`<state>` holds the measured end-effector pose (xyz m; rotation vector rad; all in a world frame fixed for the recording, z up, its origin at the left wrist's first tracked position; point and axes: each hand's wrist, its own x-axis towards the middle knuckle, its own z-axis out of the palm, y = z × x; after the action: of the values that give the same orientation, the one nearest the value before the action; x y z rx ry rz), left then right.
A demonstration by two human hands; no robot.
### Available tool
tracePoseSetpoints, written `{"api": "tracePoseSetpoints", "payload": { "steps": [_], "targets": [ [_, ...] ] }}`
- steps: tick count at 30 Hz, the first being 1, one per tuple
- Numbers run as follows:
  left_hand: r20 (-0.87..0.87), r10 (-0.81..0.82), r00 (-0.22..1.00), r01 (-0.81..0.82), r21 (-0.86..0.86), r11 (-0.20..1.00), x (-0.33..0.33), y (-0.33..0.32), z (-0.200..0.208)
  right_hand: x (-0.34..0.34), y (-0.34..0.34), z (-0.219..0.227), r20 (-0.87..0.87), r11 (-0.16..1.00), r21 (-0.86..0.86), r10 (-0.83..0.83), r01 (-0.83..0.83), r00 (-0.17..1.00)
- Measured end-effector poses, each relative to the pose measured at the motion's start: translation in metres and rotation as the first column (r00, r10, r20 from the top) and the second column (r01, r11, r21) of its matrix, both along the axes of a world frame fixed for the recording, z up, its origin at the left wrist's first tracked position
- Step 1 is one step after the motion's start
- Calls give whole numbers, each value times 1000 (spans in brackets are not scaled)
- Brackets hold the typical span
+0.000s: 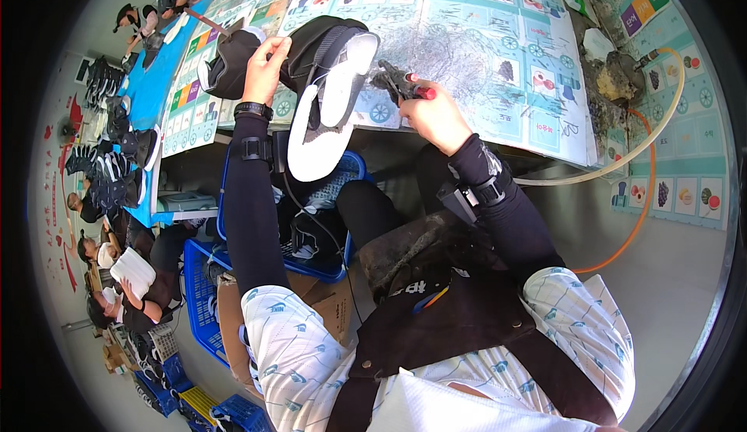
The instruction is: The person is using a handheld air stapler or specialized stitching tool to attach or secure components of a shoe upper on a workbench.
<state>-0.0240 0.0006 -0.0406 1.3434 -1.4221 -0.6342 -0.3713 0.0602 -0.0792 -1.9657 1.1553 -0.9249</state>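
Your left hand grips a black-and-white shoe over the near edge of the counter, another black shoe just beside it, while your right hand grasps a dark tool with red parts near the white sole.

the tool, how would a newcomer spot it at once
Start at the big picture-covered table across the top. Above its near side, just right of the white-soled shoe, the person's right grip holds the tool. Its small, dark body with bright red parts sets it apart from the larger black-and-white shoe.
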Motion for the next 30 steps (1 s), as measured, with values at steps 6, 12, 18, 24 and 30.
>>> {"api": "tracePoseSetpoints", "payload": {
  "steps": [6, 12, 18, 24, 30],
  "targets": [
    [10, -13, 1000, 13, -9, 1000, -1, 1, 1, 0, 2, -2, 54, 990, -142, 13, -5, 998],
    [-5, -2, 1000, 2, -1, 1000, -1, 0, 0, -3, 7, 9, 312, 932, 348, -15, -99, 950],
    [2, -5, 1000, 5, -1, 1000, -1, 1, 1, -3, 11, 12, 192, 930, 352, 42, -108, 981],
    [1, -10, 1000, 10, 1, 1000, -1, 1, 1, -3, 16, 5, 203, 889, 425, 87, -168, 975],
    [3, -10, 1000, 10, -12, 1000, 3, -1, -3, -5, 18, -7, 153, 880, 212, 399, -424, 904]
  ]
}}
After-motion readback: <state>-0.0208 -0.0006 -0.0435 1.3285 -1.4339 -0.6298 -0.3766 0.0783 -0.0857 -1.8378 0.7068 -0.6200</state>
